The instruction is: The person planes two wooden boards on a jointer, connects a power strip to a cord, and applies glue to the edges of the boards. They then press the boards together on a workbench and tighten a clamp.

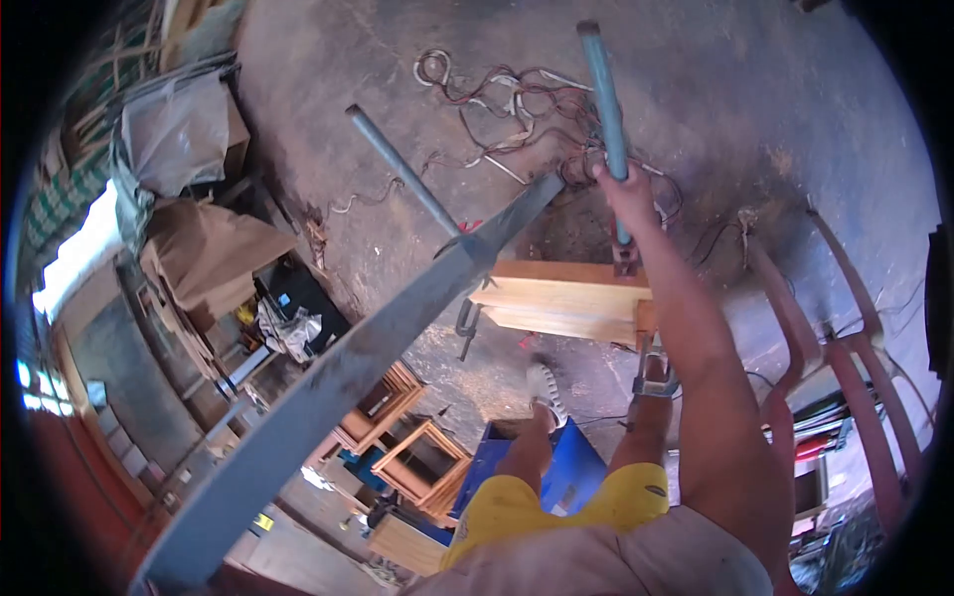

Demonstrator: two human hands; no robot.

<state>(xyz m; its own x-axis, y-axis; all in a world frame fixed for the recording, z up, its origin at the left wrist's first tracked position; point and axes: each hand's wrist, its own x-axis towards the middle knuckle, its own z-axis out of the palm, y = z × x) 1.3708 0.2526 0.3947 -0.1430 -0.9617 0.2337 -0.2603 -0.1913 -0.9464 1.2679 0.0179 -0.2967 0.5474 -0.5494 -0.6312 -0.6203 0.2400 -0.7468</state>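
Note:
My right hand [631, 195] is wrapped round a blue-green pipe [603, 94], whose lower end meets a rusty metal fitting [624, 260] at a block of pale wooden pieces [566, 298]. A second, similar pipe [402, 169] slants up from a long grey beam [343, 372], which crosses the view diagonally beside the wood. Clamps hang at the wood's two ends: one clamp [467, 330] on the left, another clamp [656, 372] on the right, near my leg. My left hand is out of view.
Tangled cords [512, 99] lie on the concrete floor beyond the wood. Curved wooden parts [785, 308] stand at the right. By my legs are a blue box [581, 467] and stacked wooden frames [425, 467]. Covered items [204, 253] line the left.

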